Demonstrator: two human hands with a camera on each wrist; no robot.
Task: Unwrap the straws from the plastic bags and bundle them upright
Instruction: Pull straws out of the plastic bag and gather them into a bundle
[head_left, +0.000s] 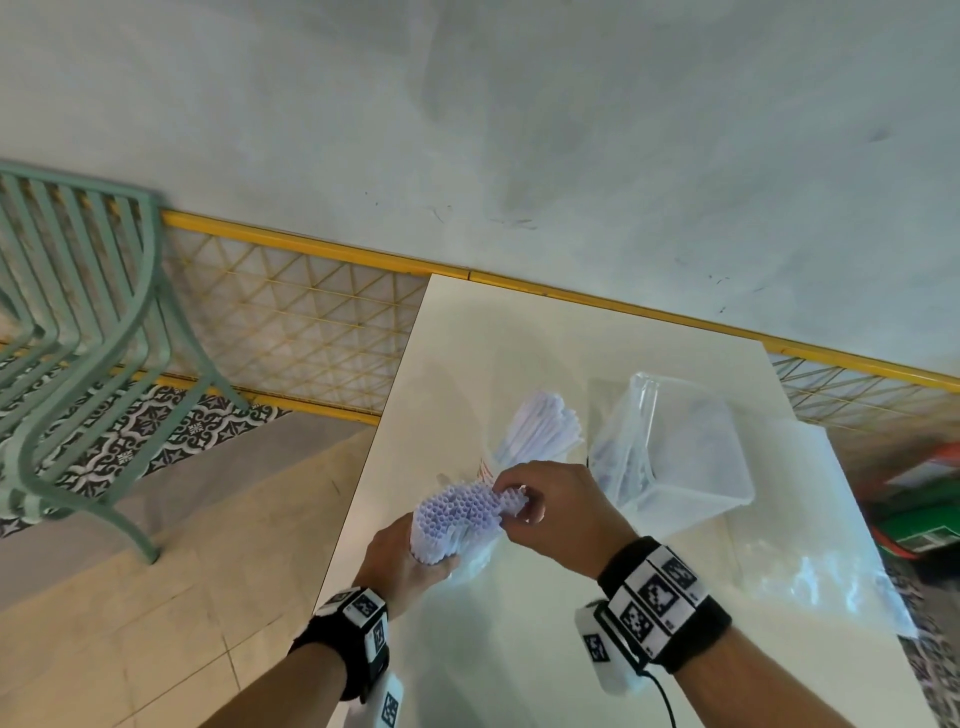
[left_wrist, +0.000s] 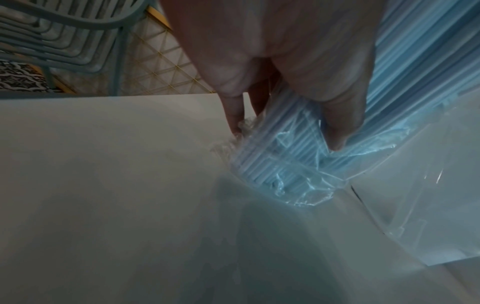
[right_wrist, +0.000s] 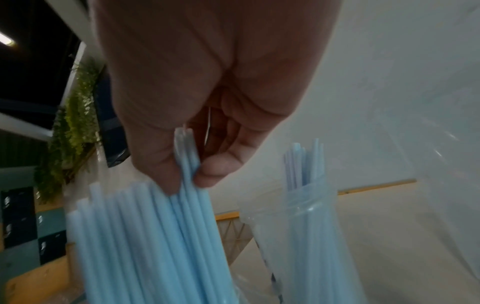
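A bundle of pale blue straws (head_left: 457, 512) stands upright on the white table (head_left: 519, 649), its lower end still inside a crumpled clear plastic bag (left_wrist: 293, 181). My left hand (head_left: 410, 561) grips the bundle (left_wrist: 285, 156) low down, fingers and thumb curled round it through the plastic. My right hand (head_left: 540, 506) pinches a few straws (right_wrist: 187, 156) at the bundle's top between thumb and fingers. A clear cup (right_wrist: 298, 236) behind holds more straws (head_left: 540, 431) upright.
A clear plastic box (head_left: 680, 452) lies tilted on the table to the right, with an empty clear bag (head_left: 831, 545) beyond it at the right edge. A green metal chair (head_left: 78, 338) stands on the floor at left. The table's left edge runs close to my left wrist.
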